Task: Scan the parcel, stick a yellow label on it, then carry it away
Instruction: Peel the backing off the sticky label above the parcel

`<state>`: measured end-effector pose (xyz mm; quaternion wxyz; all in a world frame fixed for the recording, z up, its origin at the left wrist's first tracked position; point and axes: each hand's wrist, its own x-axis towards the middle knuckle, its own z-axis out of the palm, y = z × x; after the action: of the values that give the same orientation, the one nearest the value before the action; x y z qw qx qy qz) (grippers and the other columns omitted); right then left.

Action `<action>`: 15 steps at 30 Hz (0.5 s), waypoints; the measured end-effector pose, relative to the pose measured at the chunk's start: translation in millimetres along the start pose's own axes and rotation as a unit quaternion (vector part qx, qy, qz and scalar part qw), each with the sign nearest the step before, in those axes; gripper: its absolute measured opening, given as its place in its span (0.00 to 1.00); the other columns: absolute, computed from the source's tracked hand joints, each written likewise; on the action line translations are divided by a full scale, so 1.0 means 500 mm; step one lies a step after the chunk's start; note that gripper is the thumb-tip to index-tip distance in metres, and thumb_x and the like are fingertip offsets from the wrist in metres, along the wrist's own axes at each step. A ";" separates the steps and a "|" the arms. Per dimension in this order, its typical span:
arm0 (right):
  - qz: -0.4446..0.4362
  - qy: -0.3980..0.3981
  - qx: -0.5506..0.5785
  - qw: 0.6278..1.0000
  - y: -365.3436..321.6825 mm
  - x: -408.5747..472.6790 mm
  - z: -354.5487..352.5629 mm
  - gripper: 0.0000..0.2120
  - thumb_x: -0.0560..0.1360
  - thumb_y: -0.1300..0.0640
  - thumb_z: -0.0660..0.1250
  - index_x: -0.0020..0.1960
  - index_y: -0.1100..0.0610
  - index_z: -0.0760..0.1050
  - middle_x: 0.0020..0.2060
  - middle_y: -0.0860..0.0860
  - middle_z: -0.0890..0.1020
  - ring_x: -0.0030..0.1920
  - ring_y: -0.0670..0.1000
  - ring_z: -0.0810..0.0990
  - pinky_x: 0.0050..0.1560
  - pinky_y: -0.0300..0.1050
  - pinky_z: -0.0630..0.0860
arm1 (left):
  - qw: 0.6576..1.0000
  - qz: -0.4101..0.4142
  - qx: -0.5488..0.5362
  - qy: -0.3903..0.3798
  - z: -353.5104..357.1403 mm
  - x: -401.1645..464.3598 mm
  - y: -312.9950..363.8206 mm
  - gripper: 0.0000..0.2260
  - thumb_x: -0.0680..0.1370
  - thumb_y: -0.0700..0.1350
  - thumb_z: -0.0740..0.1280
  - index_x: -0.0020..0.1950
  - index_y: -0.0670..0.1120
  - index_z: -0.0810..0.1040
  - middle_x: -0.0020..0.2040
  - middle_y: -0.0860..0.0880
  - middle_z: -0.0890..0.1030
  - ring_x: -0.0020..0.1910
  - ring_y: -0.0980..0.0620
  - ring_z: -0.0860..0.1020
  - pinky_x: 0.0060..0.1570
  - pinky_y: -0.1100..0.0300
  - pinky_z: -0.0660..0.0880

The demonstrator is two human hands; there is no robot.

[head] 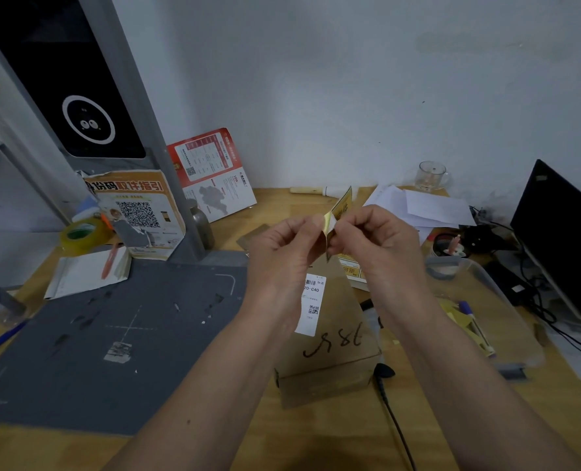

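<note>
Nearest, the parcel (330, 338) lies on the bench (316, 433), its long axis running 6 to 12 o'clock, white shipping label up. Above its far end both hands meet. The left hand (282, 253) has a narrow grip pinching the backing corner; the right hand (377, 243) pinches the yellow label (341, 203), which rises toward 1 o'clock. The parcel sits at 6 o'clock from both grips, about equally near each, so the sticking move looks to be straight down.
</note>
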<state>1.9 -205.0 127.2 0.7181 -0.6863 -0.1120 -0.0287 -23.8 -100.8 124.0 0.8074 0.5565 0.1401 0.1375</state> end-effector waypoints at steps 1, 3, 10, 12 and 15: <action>0.009 0.003 0.009 1.000 0.001 0.001 -0.001 0.03 0.72 0.67 0.66 0.42 0.66 0.78 0.34 0.58 0.81 0.34 0.50 0.80 0.45 0.45 0.80 | 1.000 0.002 0.004 0.003 0.000 0.001 -0.001 0.06 0.76 0.40 0.68 0.45 0.38 0.83 0.36 0.48 0.83 0.40 0.51 0.81 0.58 0.49 0.78; 0.026 0.006 0.027 0.999 0.003 0.003 -0.003 0.03 0.72 0.67 0.66 0.42 0.66 0.77 0.34 0.58 0.82 0.35 0.50 0.81 0.45 0.45 0.81 | 1.000 0.004 0.010 0.013 0.000 0.002 -0.002 0.07 0.77 0.40 0.67 0.46 0.38 0.83 0.38 0.46 0.85 0.42 0.49 0.81 0.57 0.48 0.79; 0.031 -0.003 0.072 0.997 0.001 0.008 -0.010 0.05 0.73 0.70 0.65 0.44 0.62 0.77 0.35 0.58 0.83 0.34 0.51 0.82 0.42 0.44 0.81 | 0.999 0.006 0.026 0.022 -0.002 0.009 -0.004 0.07 0.77 0.38 0.67 0.50 0.36 0.82 0.49 0.38 0.84 0.45 0.45 0.83 0.54 0.49 0.80; 0.025 -0.007 0.074 0.997 -0.002 0.011 -0.011 0.05 0.73 0.71 0.65 0.45 0.63 0.75 0.35 0.58 0.83 0.33 0.51 0.82 0.40 0.42 0.81 | 0.999 0.010 0.037 0.027 -0.002 0.014 0.000 0.06 0.77 0.37 0.67 0.49 0.36 0.82 0.49 0.38 0.84 0.47 0.43 0.83 0.54 0.49 0.80; 0.015 -0.014 0.084 0.996 -0.004 0.015 -0.013 0.05 0.73 0.72 0.65 0.46 0.64 0.74 0.34 0.59 0.82 0.32 0.51 0.82 0.38 0.41 0.81 | 0.998 0.014 0.045 0.037 0.001 0.021 0.007 0.05 0.76 0.37 0.67 0.45 0.41 0.83 0.47 0.38 0.85 0.48 0.40 0.83 0.52 0.48 0.80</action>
<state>9.7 -210.8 130.6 0.7722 -0.6251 -0.1142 0.0011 -14.2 -95.9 126.8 0.7737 0.5888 0.1684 0.1624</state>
